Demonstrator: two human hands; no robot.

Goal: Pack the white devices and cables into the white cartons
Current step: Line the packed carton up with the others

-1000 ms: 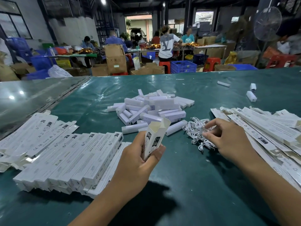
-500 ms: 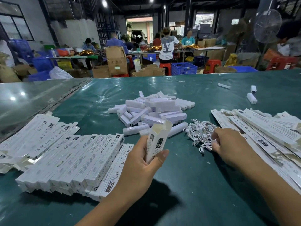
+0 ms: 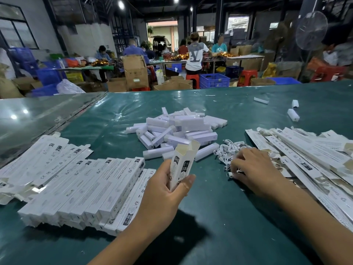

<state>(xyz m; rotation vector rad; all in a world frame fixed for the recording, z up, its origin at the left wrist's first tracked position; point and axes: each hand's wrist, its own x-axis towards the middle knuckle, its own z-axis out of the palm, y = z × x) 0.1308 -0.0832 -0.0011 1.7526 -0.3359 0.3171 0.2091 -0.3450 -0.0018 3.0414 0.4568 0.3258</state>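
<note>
From the head camera we see our left hand (image 3: 162,190) gripping a white carton (image 3: 182,162), thumb on one side and fingers curled round the other. The carton stands nearly upright above the green table (image 3: 219,217), its open top flaps pointing away from us.

Our right hand (image 3: 256,169) lies palm down on the heap of white cables (image 3: 227,152), fingers bent into the tangle. The fingertips are hidden under the hand, so we cannot tell whether they pinch a cable or only rest on the heap.

The heap of cables sits right of the table's middle. Just beyond the held carton, at the middle of the table, lies a loose pile of white devices (image 3: 179,129), short bars stacked crosswise. One device lies just beside the cables on their left.

Toward the left edge a row of closed cartons (image 3: 86,190) lies side by side, with flattened ones (image 3: 34,159) further left. Toward the right edge a spread of flat cartons (image 3: 309,155) overlaps, touching our right hand's far side. Near the far right corner lie two stray devices (image 3: 293,114), well apart from the pile.

Beyond the far edge, people work at benches among cardboard boxes (image 3: 135,72), blue crates (image 3: 214,80) and red stools (image 3: 193,80), and a standing fan (image 3: 311,30) rises at the right.
</note>
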